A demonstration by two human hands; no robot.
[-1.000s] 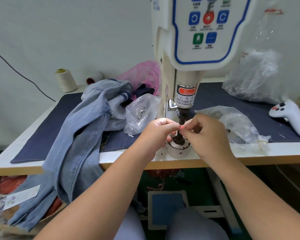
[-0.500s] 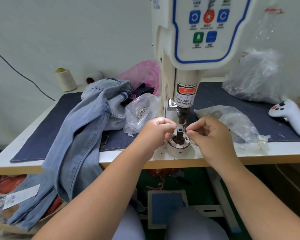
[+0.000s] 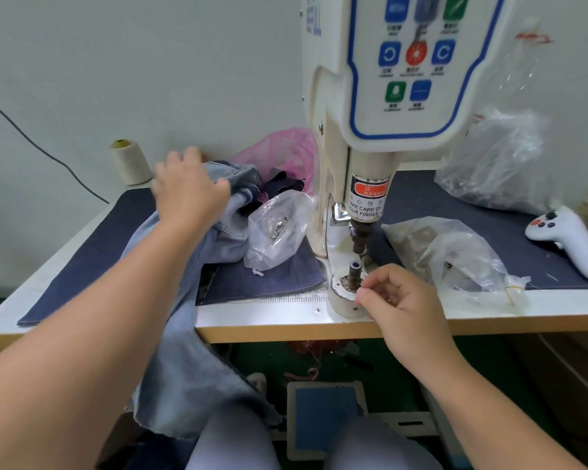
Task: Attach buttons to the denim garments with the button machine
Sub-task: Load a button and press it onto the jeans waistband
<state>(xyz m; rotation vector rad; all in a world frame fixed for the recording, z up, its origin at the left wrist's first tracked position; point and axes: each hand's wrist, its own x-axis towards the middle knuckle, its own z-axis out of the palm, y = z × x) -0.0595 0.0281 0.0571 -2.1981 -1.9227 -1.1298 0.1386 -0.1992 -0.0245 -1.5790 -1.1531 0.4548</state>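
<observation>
Left of the button machine, your denim garments lay heaped on the worktop, no button visibly attached yet. Your left hand rested on them, grip released; your right hand pinched something tiny beside the lower die.

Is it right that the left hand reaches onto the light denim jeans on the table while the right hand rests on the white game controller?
Not quite. In the head view the left hand does reach onto the light denim jeans, but the right hand is at the button machine's lower die, fingers curled beside it. The white game controller lies untouched at the table's right edge.
</observation>
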